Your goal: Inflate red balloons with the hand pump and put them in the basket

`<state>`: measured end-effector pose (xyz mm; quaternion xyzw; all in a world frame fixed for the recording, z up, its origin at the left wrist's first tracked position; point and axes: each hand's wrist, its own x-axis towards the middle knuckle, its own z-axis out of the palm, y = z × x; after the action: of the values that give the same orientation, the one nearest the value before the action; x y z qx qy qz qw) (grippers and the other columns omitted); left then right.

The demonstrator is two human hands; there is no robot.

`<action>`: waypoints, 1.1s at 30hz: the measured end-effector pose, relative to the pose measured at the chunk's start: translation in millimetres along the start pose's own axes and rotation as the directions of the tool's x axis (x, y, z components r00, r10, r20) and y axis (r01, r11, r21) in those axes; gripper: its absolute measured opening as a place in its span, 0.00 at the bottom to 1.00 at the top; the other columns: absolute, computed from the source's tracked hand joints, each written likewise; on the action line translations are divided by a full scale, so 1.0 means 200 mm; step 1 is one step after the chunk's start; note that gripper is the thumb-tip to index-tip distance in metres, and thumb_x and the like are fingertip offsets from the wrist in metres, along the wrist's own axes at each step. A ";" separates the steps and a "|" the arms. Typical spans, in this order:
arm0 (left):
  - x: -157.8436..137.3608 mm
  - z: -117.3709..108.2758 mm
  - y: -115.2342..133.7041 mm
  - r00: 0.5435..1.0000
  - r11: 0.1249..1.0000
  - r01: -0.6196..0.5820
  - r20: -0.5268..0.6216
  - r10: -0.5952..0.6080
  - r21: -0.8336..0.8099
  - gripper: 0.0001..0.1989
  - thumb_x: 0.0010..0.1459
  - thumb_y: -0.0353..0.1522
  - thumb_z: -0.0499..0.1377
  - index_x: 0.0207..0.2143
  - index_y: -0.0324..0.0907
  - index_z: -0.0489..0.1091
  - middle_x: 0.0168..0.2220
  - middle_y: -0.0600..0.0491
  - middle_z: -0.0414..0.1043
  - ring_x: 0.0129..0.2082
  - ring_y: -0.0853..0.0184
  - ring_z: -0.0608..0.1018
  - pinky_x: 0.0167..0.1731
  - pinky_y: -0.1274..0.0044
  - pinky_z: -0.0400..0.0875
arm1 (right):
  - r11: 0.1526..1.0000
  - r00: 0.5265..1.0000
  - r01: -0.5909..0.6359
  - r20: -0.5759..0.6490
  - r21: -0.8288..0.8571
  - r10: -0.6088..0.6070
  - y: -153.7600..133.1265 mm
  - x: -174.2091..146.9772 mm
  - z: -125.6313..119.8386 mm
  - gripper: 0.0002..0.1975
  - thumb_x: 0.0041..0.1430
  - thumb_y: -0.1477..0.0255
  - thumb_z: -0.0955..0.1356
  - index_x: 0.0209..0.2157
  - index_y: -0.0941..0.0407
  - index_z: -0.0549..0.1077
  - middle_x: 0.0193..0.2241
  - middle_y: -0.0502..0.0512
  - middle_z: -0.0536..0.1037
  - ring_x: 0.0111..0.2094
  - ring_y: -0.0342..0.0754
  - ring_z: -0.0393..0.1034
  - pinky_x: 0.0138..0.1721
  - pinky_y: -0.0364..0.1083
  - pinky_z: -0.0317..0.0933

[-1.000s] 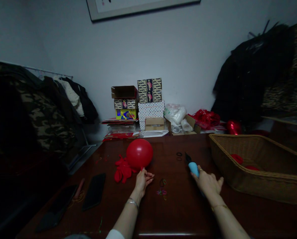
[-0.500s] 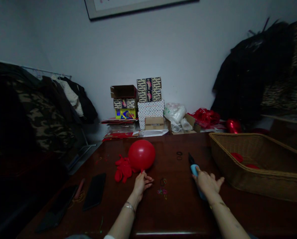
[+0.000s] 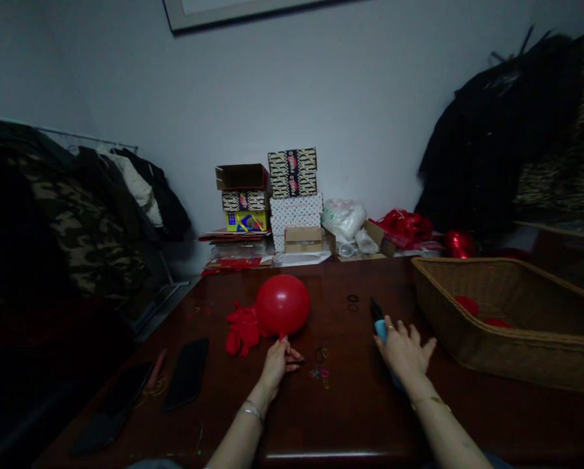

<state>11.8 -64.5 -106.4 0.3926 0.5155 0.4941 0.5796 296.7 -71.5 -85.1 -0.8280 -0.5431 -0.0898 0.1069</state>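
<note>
Pinching: your left hand (image 3: 278,366), fingertips closed on the neck (image 3: 282,337) of one red balloon (image 3: 283,304), round, taut, glossy, just beside limp, crumpled red pieces (image 3: 243,331) above a dark, polished table (image 3: 331,423). Your right hand (image 3: 406,352): fingers spread wide over one smooth blue tool (image 3: 380,329), tapered black tip; contact partly hidden. Farther right: one woven wicker basket (image 3: 511,358), rounded corners, red items (image 3: 467,304) inside.

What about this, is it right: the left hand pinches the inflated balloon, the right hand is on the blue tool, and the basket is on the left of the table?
The side is wrong: the head view shows the basket on the right of the table. The left hand pinches the inflated balloon; the right hand is on the blue tool.
</note>
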 end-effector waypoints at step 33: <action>-0.40 0.29 0.34 0.741 0.982 0.051 0.653 -0.159 0.181 0.20 0.55 0.47 0.51 0.21 0.41 0.56 0.15 0.55 0.65 0.09 0.74 0.66 0.08 0.84 0.51 | 0.669 0.626 0.700 -0.666 0.250 -0.407 -0.38 -0.34 -0.22 0.35 0.57 0.70 0.63 0.62 0.42 0.44 0.65 0.58 0.36 0.63 0.65 0.38 0.55 0.71 0.37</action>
<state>59.2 -125.3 -14.0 0.5555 0.3326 0.2482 0.7206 199.0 -114.1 -53.8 -0.4901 -0.7262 -0.2165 0.4306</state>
